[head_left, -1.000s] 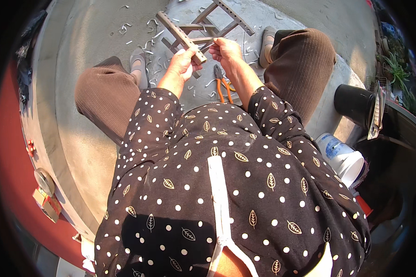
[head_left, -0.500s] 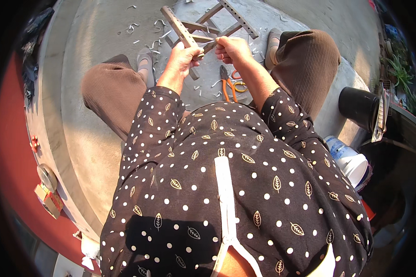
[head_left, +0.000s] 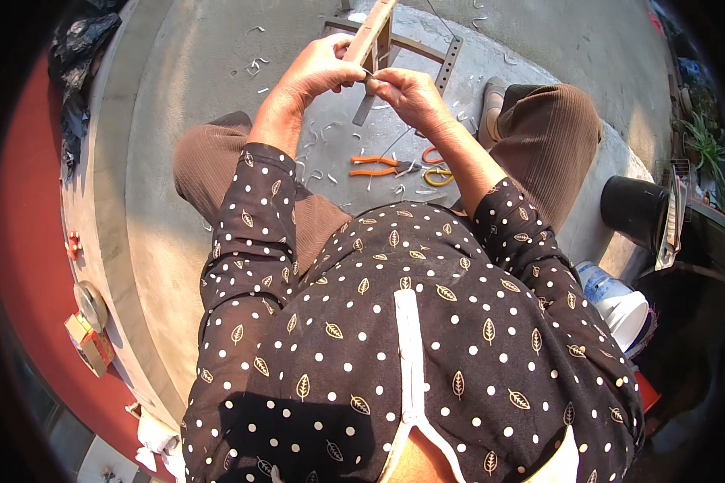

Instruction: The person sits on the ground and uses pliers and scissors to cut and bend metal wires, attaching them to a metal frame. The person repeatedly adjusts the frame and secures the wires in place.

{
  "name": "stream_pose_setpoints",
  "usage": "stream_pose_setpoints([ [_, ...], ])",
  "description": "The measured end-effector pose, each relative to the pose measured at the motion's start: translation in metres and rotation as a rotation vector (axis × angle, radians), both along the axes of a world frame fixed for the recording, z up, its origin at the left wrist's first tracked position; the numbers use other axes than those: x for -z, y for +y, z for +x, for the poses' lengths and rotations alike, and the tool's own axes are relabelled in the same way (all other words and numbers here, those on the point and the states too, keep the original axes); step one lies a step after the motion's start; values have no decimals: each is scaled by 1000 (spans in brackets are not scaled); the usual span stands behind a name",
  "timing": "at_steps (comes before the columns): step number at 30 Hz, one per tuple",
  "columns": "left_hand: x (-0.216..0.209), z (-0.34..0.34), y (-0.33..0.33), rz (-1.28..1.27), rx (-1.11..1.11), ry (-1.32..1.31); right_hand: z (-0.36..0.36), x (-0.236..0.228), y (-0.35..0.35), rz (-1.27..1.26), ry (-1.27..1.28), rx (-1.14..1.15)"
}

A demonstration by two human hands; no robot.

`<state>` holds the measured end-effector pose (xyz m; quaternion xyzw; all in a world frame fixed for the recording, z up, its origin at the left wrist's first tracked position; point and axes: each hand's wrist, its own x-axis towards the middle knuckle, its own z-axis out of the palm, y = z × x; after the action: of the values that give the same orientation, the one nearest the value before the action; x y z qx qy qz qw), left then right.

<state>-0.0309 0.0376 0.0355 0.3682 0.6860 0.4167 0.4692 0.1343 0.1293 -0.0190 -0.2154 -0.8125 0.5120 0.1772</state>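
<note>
My left hand (head_left: 318, 68) is closed around the near end of a rail of a small wooden frame (head_left: 372, 34), which has a row of holes along one far bar. My right hand (head_left: 411, 97) meets it there, thumb and fingertips pinched at the rail's end; whatever small thing they grip is too hidden to name. A thin dark strand (head_left: 396, 142) runs below my right wrist. On the ground under my hands lie orange-handled pliers (head_left: 379, 167), jaws to the right, beside scissors (head_left: 438, 175) with red and yellow loops.
Pale curled scraps (head_left: 258, 66) are scattered over the concrete floor (head_left: 193, 88). My bent knees flank the work. To the right stand a black bucket (head_left: 632, 208), a white-and-blue tub (head_left: 616, 302) and green plants (head_left: 705, 145). Black plastic (head_left: 80, 64) lies far left.
The wooden frame has turned and moved up and to the right. Both hands have come together at the rail's near end. The pliers, which pointed away, now lie sideways.
</note>
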Motion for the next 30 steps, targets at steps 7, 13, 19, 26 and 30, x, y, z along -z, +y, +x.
stream_pose_setpoints([
  [7, 16, 8, 5, -76, -102, -108, 1, 2, -6, -270, -67, 125],
  [13, 76, 72, -27, -45, -585, -359, 8, 27, -20, -283, -200, 202],
  [19, 88, 76, -26, 60, -669, -273, 9, 17, -27, -318, -215, 188],
  [26, 94, 73, -30, 61, -585, -122, 16, 16, -35, -406, -276, 163],
  [30, 97, 74, -34, 102, -543, -67, 18, 9, -35, -444, -304, 154],
])
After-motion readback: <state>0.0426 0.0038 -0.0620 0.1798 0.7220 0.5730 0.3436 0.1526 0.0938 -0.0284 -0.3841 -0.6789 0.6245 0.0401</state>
